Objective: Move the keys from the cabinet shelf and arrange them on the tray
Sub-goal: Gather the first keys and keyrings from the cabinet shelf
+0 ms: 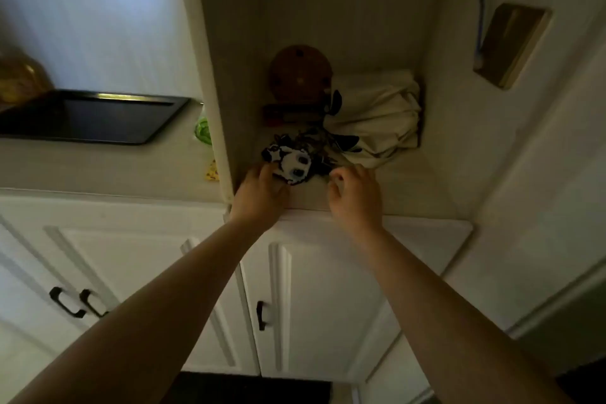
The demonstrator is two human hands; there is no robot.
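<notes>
A dark bunch of keys (313, 147) lies on the cabinet shelf (387, 187), joined to a black-and-white plush charm (290, 161). My left hand (260, 193) touches the charm's left edge with its fingers curled around it. My right hand (355, 193) hovers at the right side of the bunch, fingers bent and apart, its tips at the keys. Whether either hand has a firm grip is unclear in the dim light. A black tray (157, 121) sits on the counter to the left, beyond the cabinet's side wall.
Behind the keys stand a round brown wooden object (300, 74) and a crumpled cream cloth bag (377, 115). The cabinet's side panel (213, 75) separates shelf and tray. White cupboard doors with black handles (260, 315) lie below.
</notes>
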